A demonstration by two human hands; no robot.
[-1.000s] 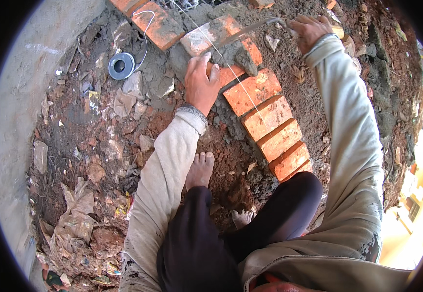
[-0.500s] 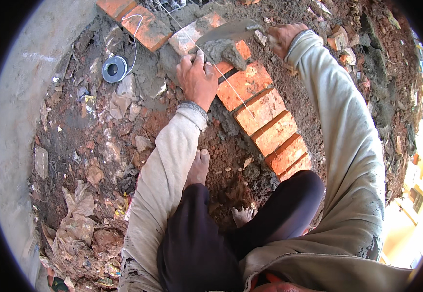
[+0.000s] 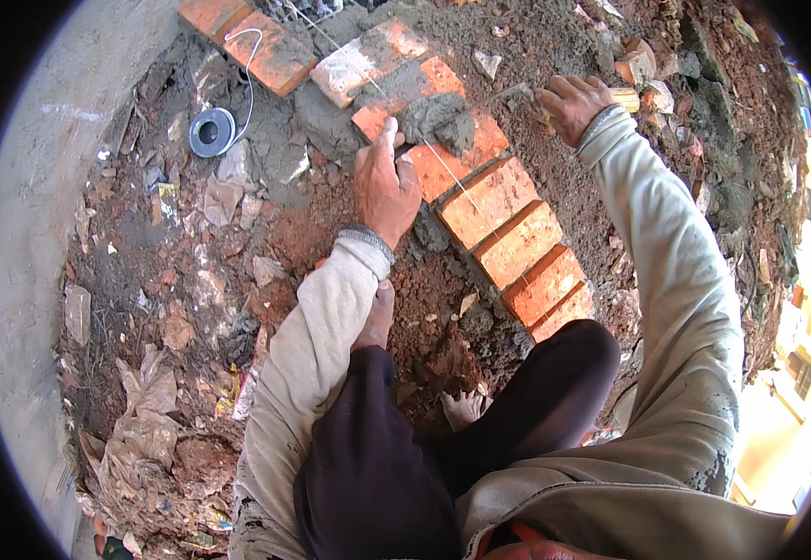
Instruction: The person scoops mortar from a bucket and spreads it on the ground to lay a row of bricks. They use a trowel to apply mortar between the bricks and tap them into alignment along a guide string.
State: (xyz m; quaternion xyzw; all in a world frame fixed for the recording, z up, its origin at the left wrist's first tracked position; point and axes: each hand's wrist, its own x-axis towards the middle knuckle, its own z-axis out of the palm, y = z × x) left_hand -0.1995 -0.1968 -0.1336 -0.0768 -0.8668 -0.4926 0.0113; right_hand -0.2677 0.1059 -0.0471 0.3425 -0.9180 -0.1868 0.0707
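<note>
The right hand (image 3: pixel 575 107) is closed around the wooden handle of a trowel (image 3: pixel 626 99), beside the curved row of orange bricks (image 3: pixel 489 201), its blade hardly visible. The left hand (image 3: pixel 387 191) lies at the row's near edge, fingertips against a brick beside a lump of grey mortar (image 3: pixel 438 117) resting on top; whether these fingers grip cannot be told. A white string (image 3: pixel 461 187) crosses the bricks, and a grey spool (image 3: pixel 211 133) lies on the ground to the left.
</note>
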